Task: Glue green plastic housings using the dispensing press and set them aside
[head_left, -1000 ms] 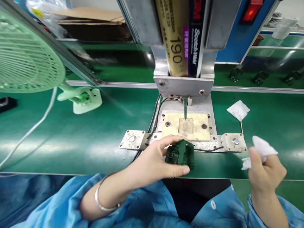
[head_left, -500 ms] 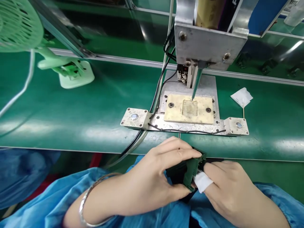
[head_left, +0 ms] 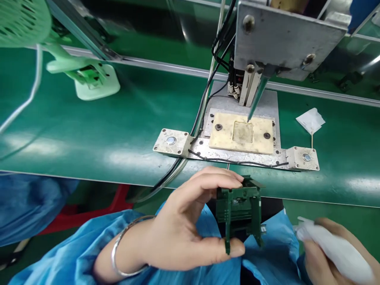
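One green workbench (head_left: 142, 118): spans the view, its straight front edge running just beyond the hands and sloping slightly down to the right; wide bare surface on the left, a smaller stretch on the right, a narrow strip before the machine.
Dispensing machine (head_left: 285, 39): right of centre; its tapered nozzle (head_left: 257, 97) slants down to the cream fixture plate (head_left: 228, 138); a cable bundle (head_left: 166, 178) passes over the bench edge, left of the housing.
Left hand (head_left: 184, 225): enters from lower left, blue sleeve drawn back to the forearm; palm turned rightward, fingers arched over the top, thumb straight beneath; a fairly wide pinch, holding the dark-green housing.
Right hand (head_left: 322, 267): lower right corner, well apart from the left hand, slightly blurred; thumb and fingers closed about a white wipe.
Dark-green housing (head_left: 237, 213): in the air at the bench's front edge, its top overlapping that edge in view, apart from the fixture plate; two side plates flank a ribbed middle, with a small bright tab at right.
White wipe (head_left: 335, 247): crumpled, blurred, its narrow end toward the housing.
Silver bracelet (head_left: 114, 255): loose around the left wrist.
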Available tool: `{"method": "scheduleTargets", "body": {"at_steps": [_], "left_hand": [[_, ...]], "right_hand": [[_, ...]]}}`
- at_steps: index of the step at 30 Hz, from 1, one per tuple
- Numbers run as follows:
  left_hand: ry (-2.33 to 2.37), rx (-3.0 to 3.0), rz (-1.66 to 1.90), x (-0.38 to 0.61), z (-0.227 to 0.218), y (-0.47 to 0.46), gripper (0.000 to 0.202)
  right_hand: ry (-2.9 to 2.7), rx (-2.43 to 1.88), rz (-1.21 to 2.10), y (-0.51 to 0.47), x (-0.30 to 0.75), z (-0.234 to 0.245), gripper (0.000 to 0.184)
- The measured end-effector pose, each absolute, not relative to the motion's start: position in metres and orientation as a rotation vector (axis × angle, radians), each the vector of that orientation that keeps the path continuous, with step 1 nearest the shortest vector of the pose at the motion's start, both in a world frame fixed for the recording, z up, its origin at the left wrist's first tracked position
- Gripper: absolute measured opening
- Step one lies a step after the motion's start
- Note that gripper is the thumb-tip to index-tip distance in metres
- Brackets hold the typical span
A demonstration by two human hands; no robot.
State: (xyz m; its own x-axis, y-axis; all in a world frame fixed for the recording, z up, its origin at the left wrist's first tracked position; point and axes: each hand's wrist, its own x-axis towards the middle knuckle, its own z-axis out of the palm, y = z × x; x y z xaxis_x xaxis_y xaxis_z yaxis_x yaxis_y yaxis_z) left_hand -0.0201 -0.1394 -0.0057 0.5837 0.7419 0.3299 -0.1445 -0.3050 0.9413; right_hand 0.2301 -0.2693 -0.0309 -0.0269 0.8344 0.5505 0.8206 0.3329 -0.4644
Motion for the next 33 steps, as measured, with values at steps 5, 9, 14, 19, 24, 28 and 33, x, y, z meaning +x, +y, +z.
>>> {"method": "scheduleTargets", "body": {"at_steps": [5,9,14,19,24,28,33], "left_hand": [[0.435,1.518,0.958,-0.019,-0.011,-0.143,0.066],[0.369,1.562,0.945,-0.015,-0.011,-0.143,0.068],[0.346,1.639,0.946,-0.012,-0.009,-0.140,0.067],[0.361,1.637,0.947,-0.010,-0.010,-0.142,0.068],[0.397,1.617,0.966,-0.010,-0.013,-0.141,0.066],[0.400,1.618,0.978,-0.010,-0.015,-0.139,0.066],[0.395,1.555,0.983,-0.010,-0.016,-0.139,0.070]], "right_hand": [[-1.920,-1.352,0.120,-0.246,0.210,-0.033,0.009],[-1.981,-1.252,0.417,-0.237,0.198,-0.018,0.019],[-2.114,-1.048,0.346,-0.229,0.194,-0.024,0.024],[-2.156,-1.052,0.347,-0.218,0.196,-0.022,0.022],[-2.147,-1.088,0.239,-0.215,0.200,-0.015,0.020],[-2.162,-1.091,0.346,-0.216,0.200,-0.019,0.015],[-2.147,-0.978,0.438,-0.212,0.194,-0.027,0.028]]}}
